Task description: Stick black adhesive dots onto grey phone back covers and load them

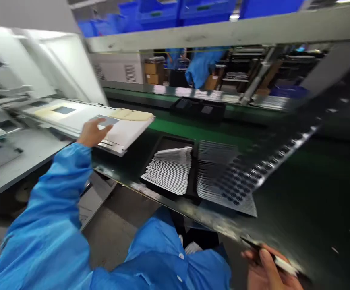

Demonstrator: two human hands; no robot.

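My left hand reaches over the white platform at the left, its thumb and fingers apart. Beside its fingertips lies a thin grey plate; I cannot tell whether they touch it. A second grey plate lies farther left on the same platform. Low at the right, my right hand is closed around a slim pen-like tool with a dark pointed end and a white body. In front of me, a fanned stack of thin plates sits in a black tray.
More thin plates lie right of the tray, partly behind a slanting dark perforated strip. Another black tray stands farther back on the green belt. Blue bins line the shelf above. People in blue stand beyond.
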